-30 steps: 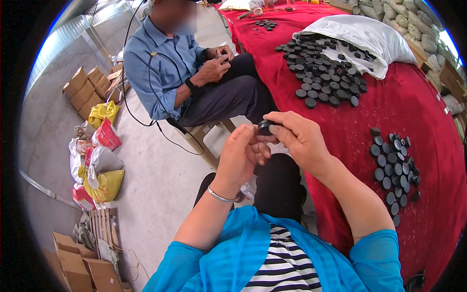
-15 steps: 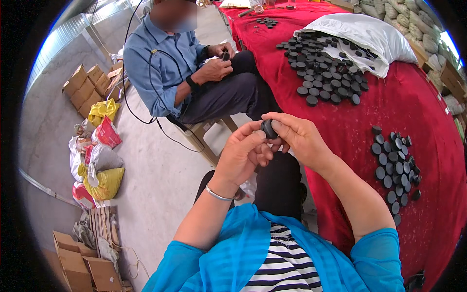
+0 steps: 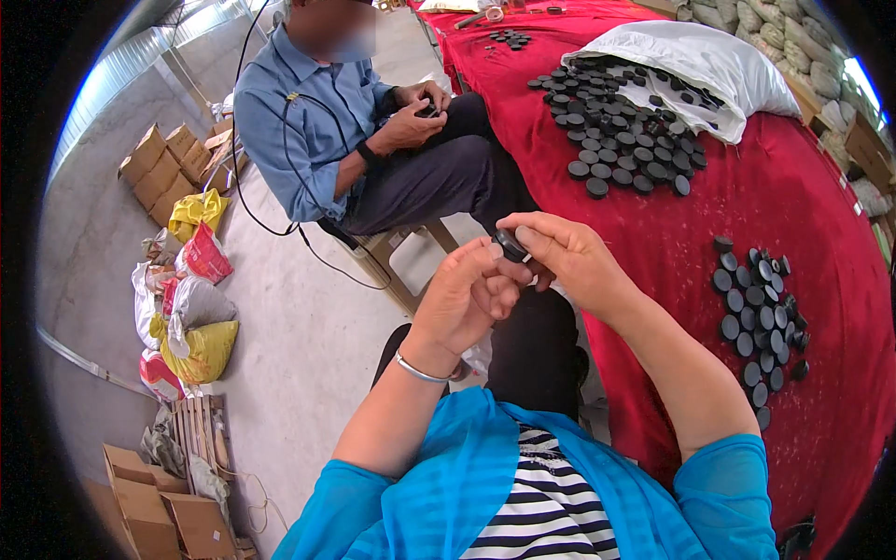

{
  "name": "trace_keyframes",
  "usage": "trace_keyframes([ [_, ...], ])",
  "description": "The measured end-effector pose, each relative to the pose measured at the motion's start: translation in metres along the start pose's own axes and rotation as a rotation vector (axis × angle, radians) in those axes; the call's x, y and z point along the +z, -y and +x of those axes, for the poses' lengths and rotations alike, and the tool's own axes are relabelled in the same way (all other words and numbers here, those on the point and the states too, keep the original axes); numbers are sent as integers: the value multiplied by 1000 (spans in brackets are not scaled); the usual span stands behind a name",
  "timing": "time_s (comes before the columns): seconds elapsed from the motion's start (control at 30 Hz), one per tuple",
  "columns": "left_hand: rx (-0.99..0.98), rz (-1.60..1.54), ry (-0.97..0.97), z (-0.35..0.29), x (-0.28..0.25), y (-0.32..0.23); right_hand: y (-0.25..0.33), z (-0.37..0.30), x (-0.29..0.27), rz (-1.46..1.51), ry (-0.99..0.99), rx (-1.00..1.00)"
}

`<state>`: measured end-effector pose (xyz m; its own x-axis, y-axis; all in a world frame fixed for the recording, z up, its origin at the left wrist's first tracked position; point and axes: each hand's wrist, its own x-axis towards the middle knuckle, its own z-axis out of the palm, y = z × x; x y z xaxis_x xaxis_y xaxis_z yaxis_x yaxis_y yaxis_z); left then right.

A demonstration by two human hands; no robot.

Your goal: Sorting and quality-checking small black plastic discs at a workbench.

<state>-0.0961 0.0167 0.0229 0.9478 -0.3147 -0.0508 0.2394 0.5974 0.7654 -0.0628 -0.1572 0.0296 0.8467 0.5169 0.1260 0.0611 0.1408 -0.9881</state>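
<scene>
Your scene is bright with soft, diffuse light, palest at the translucent corrugated panels point(image 3: 98, 114) upper left and glaring beyond the right edge of the red cloth-covered table point(image 3: 765, 201); shadows are faint, your bare left hand point(image 3: 471, 287) and bare right hand point(image 3: 571, 259) look fairly crisp, a blur masks the blue-shirted seated co-worker's point(image 3: 297, 135) face, and fisheye bending runs into black corners

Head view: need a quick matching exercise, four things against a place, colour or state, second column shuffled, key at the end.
Column 1
1. White sack
2. Bracelet
3. Round black piece nearest picture centre
4. Tablecloth

Column 2
A. At fingertips of left hand and right hand
B. Red
C. Around left wrist
D. Mouth by loose black discs

Pairs: 1-D, 2-C, 3-A, 4-B
</scene>
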Motion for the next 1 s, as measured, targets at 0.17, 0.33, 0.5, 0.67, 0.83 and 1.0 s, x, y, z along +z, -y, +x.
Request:
trace_keyframes([
  [0.17, 58, 21, -20, 0, 0, -3, 11, -6, 13, -55, -78, -106],
  [0.33, 181, 128, -139, 0, 12, 0, 5, -3, 5, -34, -2, -78],
  [0.5, 224, 148, -119, -2, 11, 1, 4, -3, 6, 72, 20, -117],
  [0.67, 303, 45, -149, 4, -4, -2, 17, -9, 12, -517, -153, -314],
  [0.83, 272, -29, -152, 8, -7, -6, 14, -10, 9, -879, -131, -609],
  [1.0, 302, -46, -153, 7, -5, -9, 14, -7, 10, -1029, -85, -659],
])
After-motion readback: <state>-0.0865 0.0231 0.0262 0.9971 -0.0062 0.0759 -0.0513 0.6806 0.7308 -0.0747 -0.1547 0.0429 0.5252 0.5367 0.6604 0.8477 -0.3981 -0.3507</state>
